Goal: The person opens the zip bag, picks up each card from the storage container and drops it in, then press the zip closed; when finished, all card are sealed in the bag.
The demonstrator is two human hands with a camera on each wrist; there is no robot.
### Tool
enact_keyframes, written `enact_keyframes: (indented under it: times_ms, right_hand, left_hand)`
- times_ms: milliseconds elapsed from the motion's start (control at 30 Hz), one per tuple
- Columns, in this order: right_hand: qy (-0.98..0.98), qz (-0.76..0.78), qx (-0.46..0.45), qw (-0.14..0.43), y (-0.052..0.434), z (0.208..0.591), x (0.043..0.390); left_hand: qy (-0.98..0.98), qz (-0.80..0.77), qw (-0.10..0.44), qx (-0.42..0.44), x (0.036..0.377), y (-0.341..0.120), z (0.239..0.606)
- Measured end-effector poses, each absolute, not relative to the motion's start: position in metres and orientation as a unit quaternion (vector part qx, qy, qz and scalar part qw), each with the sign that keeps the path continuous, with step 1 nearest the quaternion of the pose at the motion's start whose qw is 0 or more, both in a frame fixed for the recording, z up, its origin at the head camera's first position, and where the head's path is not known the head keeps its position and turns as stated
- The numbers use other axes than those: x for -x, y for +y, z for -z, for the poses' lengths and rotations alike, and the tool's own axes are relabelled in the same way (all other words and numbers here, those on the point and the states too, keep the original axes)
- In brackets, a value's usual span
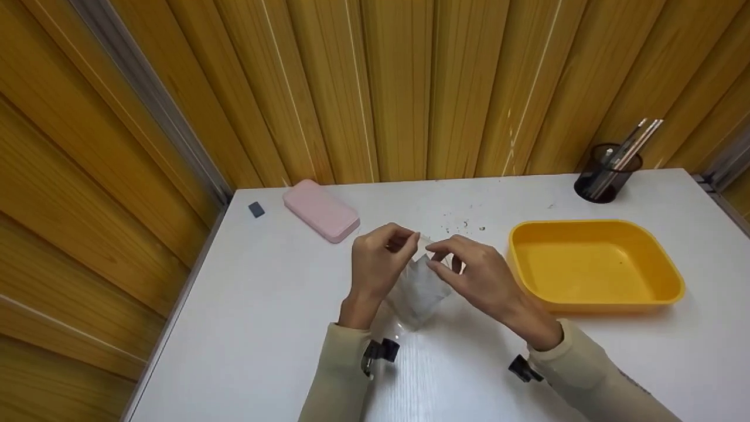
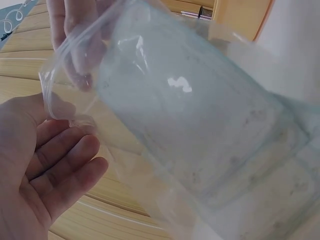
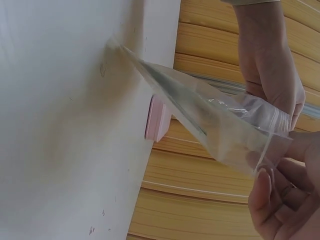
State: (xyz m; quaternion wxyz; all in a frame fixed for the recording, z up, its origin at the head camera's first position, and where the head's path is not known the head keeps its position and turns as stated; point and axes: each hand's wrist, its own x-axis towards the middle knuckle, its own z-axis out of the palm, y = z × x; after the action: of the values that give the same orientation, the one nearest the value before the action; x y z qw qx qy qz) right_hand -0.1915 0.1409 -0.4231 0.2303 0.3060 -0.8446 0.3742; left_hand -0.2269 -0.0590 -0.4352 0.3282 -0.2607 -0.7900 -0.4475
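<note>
Clear plastic, a zip bag, is held at the centre of the head view above the white table. Its top edge is pinched by the left hand and the right hand, fingertips curled on opposite lips. For a clean opening, each lip is best gripped close to the seal. Any contents are hard to make out.

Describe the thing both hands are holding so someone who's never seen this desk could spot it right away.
On the white table, look left of the yellow tray, in the middle. There the left hand and right hand pinch the top edge of a clear plastic zip bag, its bottom touching the table. Unlike the solid pink case behind it, it is see-through and floppy.
</note>
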Motion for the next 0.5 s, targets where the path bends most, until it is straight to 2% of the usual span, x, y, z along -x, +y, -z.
enact_keyframes:
  times_ms: [200,500]
  right_hand:
    - [-0.81,-0.441,-0.288,0.258,0.151,0.427,0.191]
    - [-0.804,-0.512,-0.247,0.174,0.155,0.436,0.187]
  left_hand:
    - [-0.8,0.442,0.325,0.241,0.227,-0.061,0.434]
    - [-0.791,0.459,0.362,0.178,0.229,-0.067,0.434]
